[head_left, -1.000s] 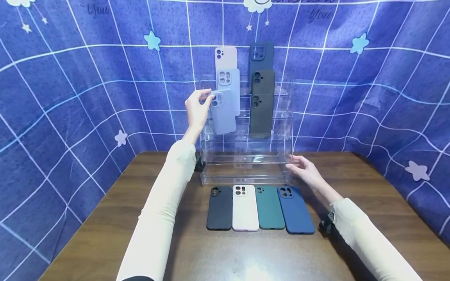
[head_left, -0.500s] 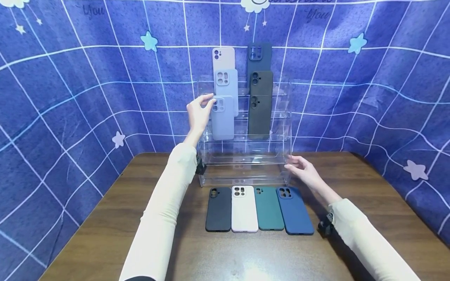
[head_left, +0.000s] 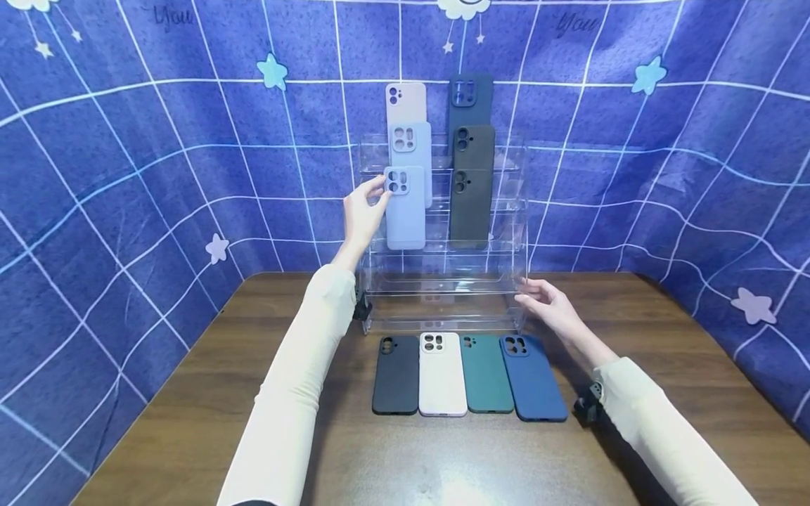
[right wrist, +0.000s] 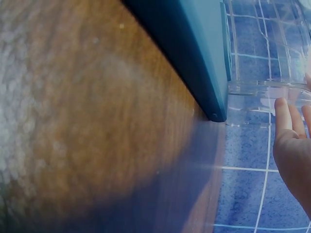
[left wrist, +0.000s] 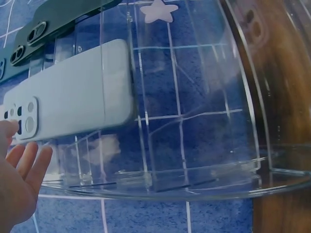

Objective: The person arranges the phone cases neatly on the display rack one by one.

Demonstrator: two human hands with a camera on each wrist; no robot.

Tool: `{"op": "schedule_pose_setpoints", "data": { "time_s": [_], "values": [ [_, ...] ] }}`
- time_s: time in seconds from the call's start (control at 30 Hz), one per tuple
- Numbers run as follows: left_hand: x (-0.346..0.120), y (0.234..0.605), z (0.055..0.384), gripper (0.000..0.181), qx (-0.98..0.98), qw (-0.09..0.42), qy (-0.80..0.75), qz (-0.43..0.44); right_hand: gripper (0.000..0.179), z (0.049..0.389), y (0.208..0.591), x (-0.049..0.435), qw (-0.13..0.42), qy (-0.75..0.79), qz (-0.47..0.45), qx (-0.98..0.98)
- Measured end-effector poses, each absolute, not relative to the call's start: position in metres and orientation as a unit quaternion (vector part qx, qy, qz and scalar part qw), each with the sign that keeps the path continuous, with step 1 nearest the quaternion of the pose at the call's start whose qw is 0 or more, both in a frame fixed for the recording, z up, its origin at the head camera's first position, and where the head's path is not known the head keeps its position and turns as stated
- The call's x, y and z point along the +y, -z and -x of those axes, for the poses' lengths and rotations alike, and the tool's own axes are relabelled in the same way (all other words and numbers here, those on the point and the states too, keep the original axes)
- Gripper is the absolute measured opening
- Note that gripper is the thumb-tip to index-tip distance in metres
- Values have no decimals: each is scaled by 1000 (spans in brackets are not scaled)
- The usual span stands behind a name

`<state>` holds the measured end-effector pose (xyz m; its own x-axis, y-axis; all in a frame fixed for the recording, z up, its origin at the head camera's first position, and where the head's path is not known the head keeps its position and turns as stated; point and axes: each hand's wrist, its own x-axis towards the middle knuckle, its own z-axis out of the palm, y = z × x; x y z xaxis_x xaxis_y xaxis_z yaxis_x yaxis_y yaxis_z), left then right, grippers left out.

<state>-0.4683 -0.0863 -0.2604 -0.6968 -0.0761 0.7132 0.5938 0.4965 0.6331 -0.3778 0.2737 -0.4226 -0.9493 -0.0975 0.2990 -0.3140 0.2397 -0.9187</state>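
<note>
My left hand (head_left: pixel 363 219) pinches the upper left edge of a light blue phone case (head_left: pixel 406 221) by its camera cutout. The case stands upright in a tier of the clear display stand (head_left: pixel 443 286); in the left wrist view the light blue case's lower end sits behind the clear lip. At the stand's lower right side, my right hand (head_left: pixel 552 308) holds its edge, thumb toward the front. Behind the left-hand case rise another light blue case (head_left: pixel 418 158) and a pale pink one (head_left: pixel 408 104).
To the right on the stand are two dark grey-green cases, one in front (head_left: pixel 470 221), and a dark blue case (head_left: pixel 471 116). A black (head_left: pixel 395 379), a white (head_left: pixel 442 383), a green (head_left: pixel 487 379) and a blue case (head_left: pixel 536 386) lie on the wooden table (head_left: pixel 285 436) before it.
The light blue case has gone from tilted to upright and lowered into its tier. My left hand has slid down along its left edge. The right hand stays at the stand's side.
</note>
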Motion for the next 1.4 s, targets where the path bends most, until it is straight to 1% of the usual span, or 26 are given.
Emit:
{"op": "schedule_pose_setpoints", "data": {
  "time_s": [0.37, 0.53, 0.8, 0.9, 1.13, 1.3, 1.4],
  "values": [
    [-98, 271, 455, 33, -772, 340, 511, 169, 56, 375, 418, 275, 93, -604, -136, -780],
    [-101, 274, 446, 34, -766, 320, 530, 173, 55, 373, 416, 277, 90, -603, -137, -780],
    [-112, 292, 431, 25, -798, 297, 487, 192, 59, 371, 412, 275, 83, -612, -139, -774],
    [-116, 301, 425, 24, -811, 280, 472, 203, 59, 370, 413, 273, 80, -612, -140, -774],
    [-120, 328, 410, 31, -829, 225, 451, 242, 57, 368, 413, 271, 82, -603, -137, -781],
    [-126, 348, 401, 28, -840, 194, 442, 249, 55, 368, 413, 270, 79, -598, -136, -786],
    [-131, 358, 396, 26, -842, 180, 439, 257, 50, 368, 414, 271, 79, -597, -136, -787]
  ]
}}
